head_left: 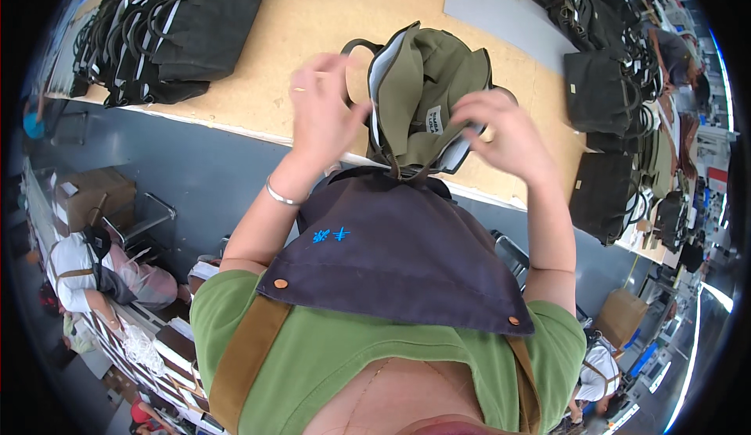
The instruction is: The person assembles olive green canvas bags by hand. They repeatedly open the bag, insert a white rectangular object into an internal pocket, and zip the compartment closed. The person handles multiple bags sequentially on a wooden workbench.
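Observation:
A dark handbag (432,83) with an olive-green lining stands unzipped in front of me at the table's near edge. Its mouth is spread wide, showing a small white label (433,120) inside and pale sides between the lining and the outer shell. My left hand (322,106), slightly blurred, is beside the bag's left side near a dark loop handle (360,46), fingers apart. At the right rim, my right hand (504,134) is also blurred, its fingers stretched over the edge with a gap to the thumb. Neither hand visibly grips anything.
The tan worktable (313,8) runs across in front of me. Stacked dark handbags (207,28) lie at the left, and more dark bags (601,91) line the right. A seated person (86,267) is at lower left, near a cardboard box (94,196).

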The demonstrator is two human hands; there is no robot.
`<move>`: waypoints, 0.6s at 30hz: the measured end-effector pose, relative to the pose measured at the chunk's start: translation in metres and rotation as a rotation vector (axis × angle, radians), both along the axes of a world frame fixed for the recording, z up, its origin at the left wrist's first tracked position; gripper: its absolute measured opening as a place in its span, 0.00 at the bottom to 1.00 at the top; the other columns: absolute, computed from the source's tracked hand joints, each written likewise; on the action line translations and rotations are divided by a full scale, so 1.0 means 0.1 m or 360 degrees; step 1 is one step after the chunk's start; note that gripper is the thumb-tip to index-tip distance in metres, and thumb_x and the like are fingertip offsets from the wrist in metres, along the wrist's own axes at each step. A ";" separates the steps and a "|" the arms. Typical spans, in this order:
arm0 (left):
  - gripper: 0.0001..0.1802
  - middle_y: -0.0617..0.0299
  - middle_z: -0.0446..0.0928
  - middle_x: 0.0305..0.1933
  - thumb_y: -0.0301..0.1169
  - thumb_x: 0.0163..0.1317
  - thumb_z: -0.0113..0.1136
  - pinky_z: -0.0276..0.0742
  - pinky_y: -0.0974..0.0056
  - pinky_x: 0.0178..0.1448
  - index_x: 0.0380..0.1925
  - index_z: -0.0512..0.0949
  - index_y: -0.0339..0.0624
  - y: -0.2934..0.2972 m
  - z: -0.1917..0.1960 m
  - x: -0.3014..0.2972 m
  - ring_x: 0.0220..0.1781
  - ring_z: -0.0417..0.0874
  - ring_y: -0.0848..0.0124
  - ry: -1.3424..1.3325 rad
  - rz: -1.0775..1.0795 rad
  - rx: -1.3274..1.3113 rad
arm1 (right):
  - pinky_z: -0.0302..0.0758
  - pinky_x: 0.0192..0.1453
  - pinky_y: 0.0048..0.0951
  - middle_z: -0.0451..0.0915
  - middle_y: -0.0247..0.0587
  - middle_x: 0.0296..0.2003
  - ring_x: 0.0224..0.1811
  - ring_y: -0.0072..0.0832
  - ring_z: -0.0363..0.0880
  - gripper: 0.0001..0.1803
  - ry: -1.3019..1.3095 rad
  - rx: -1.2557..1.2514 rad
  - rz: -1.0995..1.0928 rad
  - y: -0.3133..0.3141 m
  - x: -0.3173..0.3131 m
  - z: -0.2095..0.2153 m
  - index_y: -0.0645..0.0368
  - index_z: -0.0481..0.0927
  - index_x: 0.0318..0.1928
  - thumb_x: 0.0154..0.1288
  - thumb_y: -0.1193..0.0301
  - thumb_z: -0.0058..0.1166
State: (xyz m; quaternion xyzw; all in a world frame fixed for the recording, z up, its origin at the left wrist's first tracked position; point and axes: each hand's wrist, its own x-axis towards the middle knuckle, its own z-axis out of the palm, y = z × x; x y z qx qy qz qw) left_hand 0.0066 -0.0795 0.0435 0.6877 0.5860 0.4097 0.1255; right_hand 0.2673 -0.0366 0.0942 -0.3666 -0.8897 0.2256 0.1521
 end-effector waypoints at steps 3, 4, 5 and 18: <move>0.15 0.64 0.77 0.33 0.29 0.45 0.71 0.65 0.59 0.57 0.35 0.80 0.47 -0.17 0.13 0.19 0.45 0.77 0.65 0.0148 -0.1023 -0.0187 | 0.76 0.44 0.37 0.82 0.41 0.38 0.41 0.41 0.80 0.12 -0.0446 -0.0359 0.0262 -0.02 -0.20 -0.15 0.58 0.82 0.37 0.49 0.79 0.60; 0.13 0.65 0.77 0.32 0.29 0.45 0.71 0.65 0.59 0.56 0.33 0.80 0.47 -0.17 0.08 0.22 0.44 0.77 0.66 0.0329 -0.1116 -0.0246 | 0.76 0.43 0.38 0.81 0.42 0.36 0.40 0.42 0.80 0.11 -0.0549 -0.0444 0.0265 0.00 -0.24 -0.15 0.58 0.81 0.37 0.49 0.79 0.60; 0.12 0.66 0.78 0.32 0.30 0.45 0.71 0.65 0.60 0.55 0.31 0.80 0.48 -0.17 -0.03 0.26 0.44 0.77 0.66 0.0519 -0.1198 -0.0303 | 0.76 0.42 0.39 0.81 0.43 0.34 0.39 0.42 0.80 0.10 -0.0648 -0.0522 0.0277 0.04 -0.27 -0.16 0.59 0.80 0.36 0.50 0.78 0.60; 0.10 0.69 0.76 0.24 0.37 0.44 0.72 0.65 0.62 0.49 0.27 0.83 0.51 0.32 0.05 0.21 0.36 0.75 0.71 0.0618 -0.0720 -0.0038 | 0.75 0.39 0.40 0.77 0.49 0.29 0.34 0.47 0.77 0.03 0.0020 -0.0643 -0.0035 0.07 -0.02 -0.23 0.64 0.77 0.31 0.55 0.78 0.56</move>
